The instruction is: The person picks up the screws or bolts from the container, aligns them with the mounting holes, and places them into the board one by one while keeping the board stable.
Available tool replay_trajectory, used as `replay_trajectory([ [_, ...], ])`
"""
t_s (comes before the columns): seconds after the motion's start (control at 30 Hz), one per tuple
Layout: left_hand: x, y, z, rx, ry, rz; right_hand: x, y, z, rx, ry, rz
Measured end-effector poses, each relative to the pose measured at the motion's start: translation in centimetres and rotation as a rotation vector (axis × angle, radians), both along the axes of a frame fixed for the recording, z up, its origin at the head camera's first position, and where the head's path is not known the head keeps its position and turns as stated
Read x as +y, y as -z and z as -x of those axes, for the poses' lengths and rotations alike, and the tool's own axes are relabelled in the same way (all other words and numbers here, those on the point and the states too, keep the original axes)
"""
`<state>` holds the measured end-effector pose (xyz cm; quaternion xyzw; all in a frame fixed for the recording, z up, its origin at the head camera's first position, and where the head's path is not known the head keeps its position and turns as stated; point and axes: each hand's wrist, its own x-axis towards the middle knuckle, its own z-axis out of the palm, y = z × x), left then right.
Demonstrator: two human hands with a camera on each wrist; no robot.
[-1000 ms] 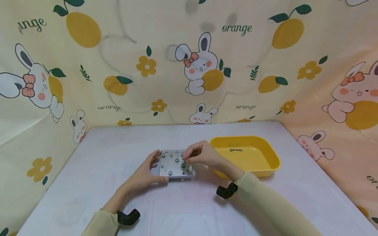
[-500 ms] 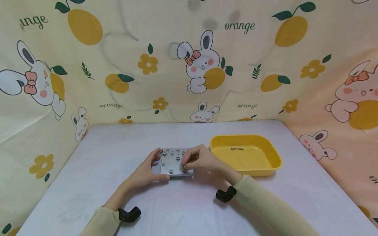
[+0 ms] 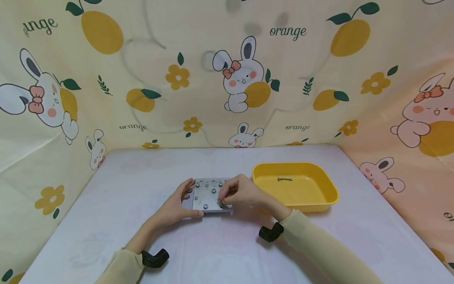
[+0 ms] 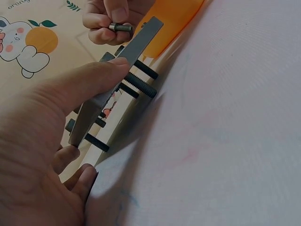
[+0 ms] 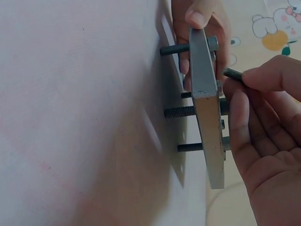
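My left hand (image 3: 180,205) grips a silver metal plate (image 3: 207,195) by its left side, thumb on the near edge. Several bolts pass through the plate, and their threaded shanks stick out underneath in both wrist views. Over the plate's near right part, my right hand (image 3: 244,191) pinches a small bolt (image 4: 121,27) between thumb and fingers. That bolt (image 5: 233,74) is apart from the plate (image 5: 203,66) in the right wrist view, close to its top face. From the head camera, the fingers partly cover the bolt and the plate's right side.
Right of the plate stands a yellow tray (image 3: 296,204), partly behind my right wrist. One small double-ended metal piece (image 3: 285,179) lies inside it. A white cloth covers the table (image 3: 213,248), and patterned fabric (image 3: 202,79) walls it at the back and sides.
My right hand has come down with the bolt toward the plate's near right corner, then moved very little. My left hand keeps its grip on the plate.
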<state>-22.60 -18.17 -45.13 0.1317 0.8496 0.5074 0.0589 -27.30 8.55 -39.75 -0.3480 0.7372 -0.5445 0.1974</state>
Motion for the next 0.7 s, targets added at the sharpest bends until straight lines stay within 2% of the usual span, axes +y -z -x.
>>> replay_trajectory([
  [0.3,-0.01,-0.01,0.01,-0.002,-0.004,0.000,0.05,0.69,0.73,0.056,-0.028,-0.093],
  [0.7,-0.05,0.33,0.11,0.005,-0.002,0.002,0.03,0.70,0.69,0.094,-0.028,-0.103],
])
